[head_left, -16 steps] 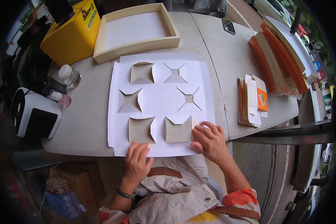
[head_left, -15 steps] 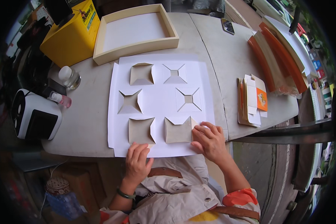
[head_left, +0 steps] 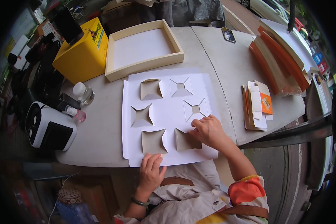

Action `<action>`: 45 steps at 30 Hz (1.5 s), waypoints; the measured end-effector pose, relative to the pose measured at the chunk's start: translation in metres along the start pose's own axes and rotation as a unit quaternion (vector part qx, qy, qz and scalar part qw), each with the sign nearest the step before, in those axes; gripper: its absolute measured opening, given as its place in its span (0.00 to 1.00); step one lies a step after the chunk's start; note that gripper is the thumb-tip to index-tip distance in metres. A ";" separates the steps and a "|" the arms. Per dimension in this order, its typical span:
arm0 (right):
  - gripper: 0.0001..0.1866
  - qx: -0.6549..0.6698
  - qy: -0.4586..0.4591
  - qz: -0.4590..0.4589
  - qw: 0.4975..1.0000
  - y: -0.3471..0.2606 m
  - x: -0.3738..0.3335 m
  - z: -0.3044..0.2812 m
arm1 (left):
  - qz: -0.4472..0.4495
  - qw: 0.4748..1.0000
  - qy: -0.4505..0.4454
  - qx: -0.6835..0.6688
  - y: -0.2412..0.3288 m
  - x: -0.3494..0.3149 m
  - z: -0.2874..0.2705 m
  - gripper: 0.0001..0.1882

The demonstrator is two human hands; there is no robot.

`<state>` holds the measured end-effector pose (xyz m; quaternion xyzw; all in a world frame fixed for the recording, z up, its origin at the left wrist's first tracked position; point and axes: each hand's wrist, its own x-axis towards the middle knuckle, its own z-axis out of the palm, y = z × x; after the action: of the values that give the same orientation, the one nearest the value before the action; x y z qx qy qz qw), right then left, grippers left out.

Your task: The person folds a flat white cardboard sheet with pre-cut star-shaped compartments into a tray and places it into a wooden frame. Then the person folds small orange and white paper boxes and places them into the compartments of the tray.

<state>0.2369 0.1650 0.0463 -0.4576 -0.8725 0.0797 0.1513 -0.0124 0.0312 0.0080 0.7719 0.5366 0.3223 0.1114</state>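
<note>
Head view: white sheet (head_left: 168, 116) with six flapped openings (head_left: 153, 142)

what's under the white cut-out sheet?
Pale grey tabletop shows to the left and right of the white sheet. Anything beneath its uncut areas is covered, and the right hand partly hides the near-right opening.

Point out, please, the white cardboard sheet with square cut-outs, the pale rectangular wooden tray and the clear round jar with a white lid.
White cardboard sheet (head_left: 168, 111): head view, bare middle of its surface.
Pale wooden tray (head_left: 145, 67): head view, its near wall.
Clear jar (head_left: 87, 96): head view, its transparent body.
</note>
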 end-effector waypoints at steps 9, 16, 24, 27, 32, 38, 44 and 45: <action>0.08 -0.048 0.088 0.047 0.994 -0.001 0.018 0.024 | 0.002 1.000 -0.005 0.008 -0.002 -0.001 0.002 0.23; 0.08 -0.030 0.050 -0.053 0.997 -0.028 0.009 0.025 | -0.003 1.000 0.000 -0.003 -0.001 0.000 -0.003 0.22; 0.14 -0.028 0.017 -0.031 0.999 -0.042 0.011 0.020 | -0.009 1.000 -0.006 0.001 0.002 0.001 -0.005 0.23; 0.13 -0.006 0.045 -0.062 0.997 -0.033 0.010 0.030 | -0.032 0.998 -0.050 0.014 0.010 0.010 -0.013 0.31; 0.14 0.036 0.043 -0.048 0.997 -0.034 0.005 0.031 | -0.005 0.989 -0.099 0.112 0.013 0.038 -0.017 0.46; 0.14 0.046 0.033 -0.068 0.996 -0.028 0.008 0.034 | 0.070 0.976 -0.153 0.142 0.004 0.046 -0.017 0.50; 0.15 0.102 0.011 -0.056 0.993 -0.026 0.005 0.022 | 0.088 0.966 -0.167 0.174 0.005 0.050 -0.013 0.46; 0.15 0.110 0.004 -0.052 0.993 -0.025 0.004 0.020 | 0.089 0.962 -0.174 0.189 0.008 0.051 -0.012 0.45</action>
<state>0.2089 0.1542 0.0350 -0.3928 -0.8803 0.1654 0.2084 -0.0030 0.0719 0.0403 0.8675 0.4895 0.0843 0.0260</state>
